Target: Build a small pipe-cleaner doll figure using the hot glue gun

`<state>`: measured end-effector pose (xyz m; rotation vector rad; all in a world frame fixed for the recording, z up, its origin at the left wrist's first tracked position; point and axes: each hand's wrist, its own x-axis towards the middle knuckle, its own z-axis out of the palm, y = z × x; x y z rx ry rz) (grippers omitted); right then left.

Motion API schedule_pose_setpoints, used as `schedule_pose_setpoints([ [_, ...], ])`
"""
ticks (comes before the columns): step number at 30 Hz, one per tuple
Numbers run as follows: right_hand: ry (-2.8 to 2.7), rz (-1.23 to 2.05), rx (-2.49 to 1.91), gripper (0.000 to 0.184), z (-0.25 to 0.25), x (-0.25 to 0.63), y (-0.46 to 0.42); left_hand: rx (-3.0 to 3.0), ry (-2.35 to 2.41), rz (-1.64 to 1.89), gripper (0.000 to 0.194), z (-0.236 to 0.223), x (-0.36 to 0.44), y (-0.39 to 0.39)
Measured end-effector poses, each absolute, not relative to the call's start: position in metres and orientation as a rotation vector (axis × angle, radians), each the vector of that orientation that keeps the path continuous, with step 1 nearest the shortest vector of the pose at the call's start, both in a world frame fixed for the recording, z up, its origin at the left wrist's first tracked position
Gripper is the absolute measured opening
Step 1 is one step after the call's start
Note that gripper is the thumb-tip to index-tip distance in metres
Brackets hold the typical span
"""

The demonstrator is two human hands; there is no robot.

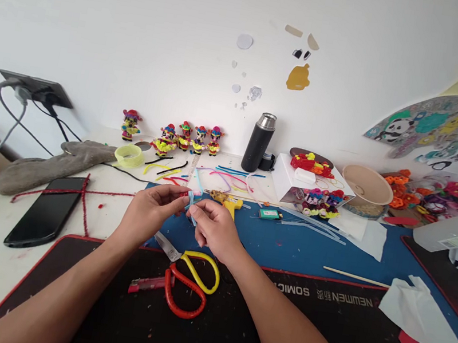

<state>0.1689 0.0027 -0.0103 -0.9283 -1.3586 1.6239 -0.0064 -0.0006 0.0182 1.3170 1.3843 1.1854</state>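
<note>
My left hand (153,205) pinches a small pink and red piece (193,194), mostly hidden by the fingers. A light blue pipe cleaner (199,181) is bent around that piece, one end sticking up. With thumb and fingertips closed, my right hand (217,225) grips the light blue strand just beside the left fingertips. Below the hands, scissors (187,284) with one red and one yellow handle lie on the black mat, next to a pink lighter (150,285). Behind the right hand rests a yellow glue gun (228,201).
Loose coloured pipe cleaners (221,179) lie beyond the hands, with several small figures (167,139) along the wall. A black flask (258,144) stands behind. At left are a phone (46,212) and red pipe cleaners (108,194); at right, glue sticks (315,229) and a white box (282,177).
</note>
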Motion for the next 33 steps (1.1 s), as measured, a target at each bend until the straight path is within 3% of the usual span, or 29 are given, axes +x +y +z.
schedule_pose_setpoints([
  [23,-1.343,1.623,-0.923,0.034,-0.013,0.1678,0.0037,1.139,1.27,1.235,0.03,0.0093,-0.007,0.0013],
  [33,-1.361,1.613,-0.937,0.033,-0.0124,0.1682,0.0031,0.98,1.174,1.226,0.037,0.0102,-0.0055,0.0033],
])
